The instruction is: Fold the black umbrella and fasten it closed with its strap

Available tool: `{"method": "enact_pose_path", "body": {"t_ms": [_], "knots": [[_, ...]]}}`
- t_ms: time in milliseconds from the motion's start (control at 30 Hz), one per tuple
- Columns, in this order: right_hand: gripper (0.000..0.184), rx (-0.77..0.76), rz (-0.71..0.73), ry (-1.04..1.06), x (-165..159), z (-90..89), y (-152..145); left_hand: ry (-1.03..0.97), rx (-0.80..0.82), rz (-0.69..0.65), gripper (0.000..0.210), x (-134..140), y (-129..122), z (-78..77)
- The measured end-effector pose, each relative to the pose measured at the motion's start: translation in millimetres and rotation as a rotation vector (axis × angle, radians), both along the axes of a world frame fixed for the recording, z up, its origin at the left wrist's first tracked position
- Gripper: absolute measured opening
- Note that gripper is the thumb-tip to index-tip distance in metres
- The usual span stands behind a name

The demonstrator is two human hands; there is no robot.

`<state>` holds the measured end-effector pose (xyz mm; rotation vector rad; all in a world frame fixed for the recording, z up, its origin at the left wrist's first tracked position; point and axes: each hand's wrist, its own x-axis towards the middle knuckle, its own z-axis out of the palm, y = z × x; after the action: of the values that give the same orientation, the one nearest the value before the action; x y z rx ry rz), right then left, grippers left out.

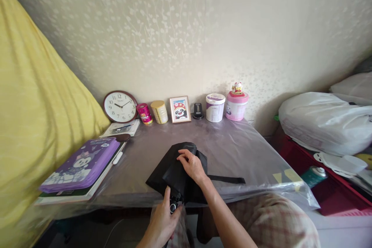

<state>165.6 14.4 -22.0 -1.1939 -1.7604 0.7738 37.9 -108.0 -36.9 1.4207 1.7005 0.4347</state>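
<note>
A black folding umbrella [171, 166] lies collapsed and loosely bunched at the front edge of the table, its canopy folds unrolled. My left hand [164, 217] is closed round its handle, below the table edge, where a round silver-rimmed button shows near the thumb. Over the canopy, my right hand [192, 164] has its fingers bent together at the black fabric, seeming to pinch a fold. From the umbrella's right side a black strap [228, 179] stretches flat across the table. The handle's lower end is hidden by my left hand.
Plastic film covers the table [241, 147]. Left are a purple binder [84, 164] on books and a wall clock [120, 106]. Along the wall stand tins, a picture frame [180, 109] and tubs [215, 107]. Right is a red bin [331, 197] with a spray can [314, 176].
</note>
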Motion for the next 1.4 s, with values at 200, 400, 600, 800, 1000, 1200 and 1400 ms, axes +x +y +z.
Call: {"method": "enact_pose_path", "body": {"t_ms": [200, 400, 600, 800, 1000, 1200, 1400], "knots": [[0.014, 0.308, 0.016, -0.237, -3.2, -8.5, -9.9, 0.177, 0.091, -0.029, 0.065, -2.2, -0.3, -2.0], [0.015, 0.395, 0.016, -0.311, -5.4, -14.7, -11.7, 0.11, 0.246, 0.089, 0.076, 0.1, -5.8, -5.5], [0.015, 0.379, 0.024, -0.358, -3.6, -14.5, -9.8, 0.216, 0.237, -0.078, 0.07, 1.4, -4.1, 4.1], [0.021, 0.391, 0.155, -0.287, 5.9, -2.3, -27.6, 0.216, 0.197, -0.126, 0.062, -0.5, -0.8, -0.3], [0.023, 0.393, 0.173, -0.323, 13.6, -8.2, -23.2, 0.177, 0.193, -0.11, 0.063, -1.7, -1.3, -4.6], [0.025, 0.312, 0.0, -0.365, 22.6, -11.9, 35.0, 0.154, 0.203, -0.115, 0.063, -2.3, -3.1, -5.2], [0.03, 0.021, -0.347, -0.203, 71.9, -20.2, 42.0, 0.094, 0.222, -0.083, 0.065, -3.8, -3.5, -4.4]]}}
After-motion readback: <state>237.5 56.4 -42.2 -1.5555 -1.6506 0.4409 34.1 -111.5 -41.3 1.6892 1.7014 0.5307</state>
